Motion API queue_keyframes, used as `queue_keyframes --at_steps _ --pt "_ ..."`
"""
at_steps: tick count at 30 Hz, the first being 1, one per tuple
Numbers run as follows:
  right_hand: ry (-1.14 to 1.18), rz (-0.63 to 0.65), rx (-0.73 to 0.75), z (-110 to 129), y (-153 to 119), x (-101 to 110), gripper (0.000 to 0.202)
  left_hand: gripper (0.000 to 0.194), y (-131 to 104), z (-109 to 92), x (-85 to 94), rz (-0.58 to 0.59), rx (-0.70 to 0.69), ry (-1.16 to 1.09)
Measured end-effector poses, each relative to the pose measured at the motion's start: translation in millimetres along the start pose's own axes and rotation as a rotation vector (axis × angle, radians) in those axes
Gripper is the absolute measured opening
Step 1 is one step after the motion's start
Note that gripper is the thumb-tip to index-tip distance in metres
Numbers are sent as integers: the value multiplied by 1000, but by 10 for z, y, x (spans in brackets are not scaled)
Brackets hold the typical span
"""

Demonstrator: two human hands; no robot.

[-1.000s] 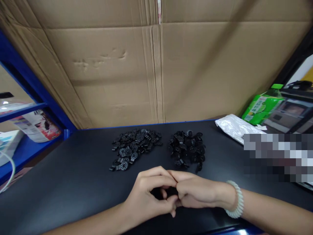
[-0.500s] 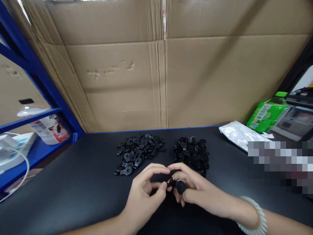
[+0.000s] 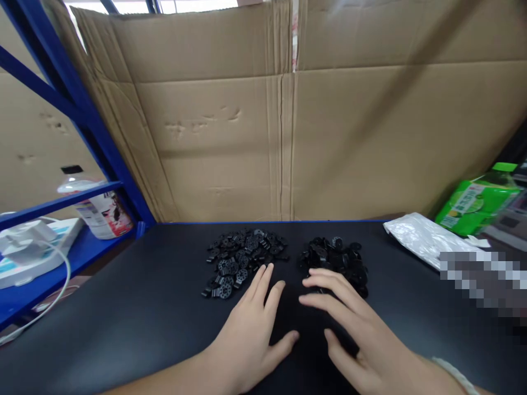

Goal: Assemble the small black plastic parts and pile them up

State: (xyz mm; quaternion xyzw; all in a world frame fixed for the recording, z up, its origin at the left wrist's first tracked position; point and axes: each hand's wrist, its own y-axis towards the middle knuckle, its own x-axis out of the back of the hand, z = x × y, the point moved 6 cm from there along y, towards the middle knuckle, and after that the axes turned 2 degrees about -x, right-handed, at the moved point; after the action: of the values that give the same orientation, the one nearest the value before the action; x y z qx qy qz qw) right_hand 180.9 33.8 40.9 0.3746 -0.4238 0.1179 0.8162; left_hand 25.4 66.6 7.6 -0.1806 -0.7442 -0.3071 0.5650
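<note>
My left hand (image 3: 253, 329) reaches over the black table with its fingers stretched out and thumb apart; nothing shows in it. Its fingertips are by the near right edge of a pile of small black plastic pieces (image 3: 242, 257), whose nearer ones have round perforated discs and ribbed tabs. My right hand (image 3: 364, 329) is also open, fingers spread and slightly bent, at the front of a second pile of shiny black round pieces (image 3: 335, 255). That hand hides part of this pile. Its palm is turned away, and no held piece is visible.
A black tabletop (image 3: 144, 312) runs back to a cardboard wall (image 3: 222, 137). To the right lie a silvery plastic bag (image 3: 424, 236) and a green bottle (image 3: 473, 203). At left, a blue shelf frame (image 3: 82, 120) carries a bottle (image 3: 102, 214) and a white power strip (image 3: 61, 241) with a cable.
Both hands were together, fingering a small black part; now they are apart and open, and that part is out of sight. The view has shifted slightly left.
</note>
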Motion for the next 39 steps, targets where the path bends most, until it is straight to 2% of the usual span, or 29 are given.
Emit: queue_keyframes --at_steps 6,12,17,21,26,28,30,34,37,39 --pt "148 -40 94 181 20 18 49 60 -2 -39 1 35 -37 123" --pt "305 -18 92 177 23 -24 46 37 24 -164 61 24 -104 -10" --pt "480 175 -34 169 13 -174 40 15 40 -119 103 -47 -70 -70" --pt "567 250 -159 135 -24 -256 36 26 86 -24 158 -87 -29 -79" --pt "612 297 -265 91 -58 -340 31 26 141 71 143 -16 25 -9" --pt "622 314 -319 70 -62 -367 29 27 143 68 125 -20 10 -64" --pt "665 353 -425 22 -75 -408 24 29 133 45 136 -75 -24 -164" --pt "1053 413 -669 -75 -111 -510 12 28 92 -41 257 -241 -107 -406" --pt "1399 389 -700 -73 -91 -522 15 28 53 -117 368 -326 -149 -580" --pt "1546 402 -706 -45 -86 -526 20 29 27 -169 407 -348 -172 -673"
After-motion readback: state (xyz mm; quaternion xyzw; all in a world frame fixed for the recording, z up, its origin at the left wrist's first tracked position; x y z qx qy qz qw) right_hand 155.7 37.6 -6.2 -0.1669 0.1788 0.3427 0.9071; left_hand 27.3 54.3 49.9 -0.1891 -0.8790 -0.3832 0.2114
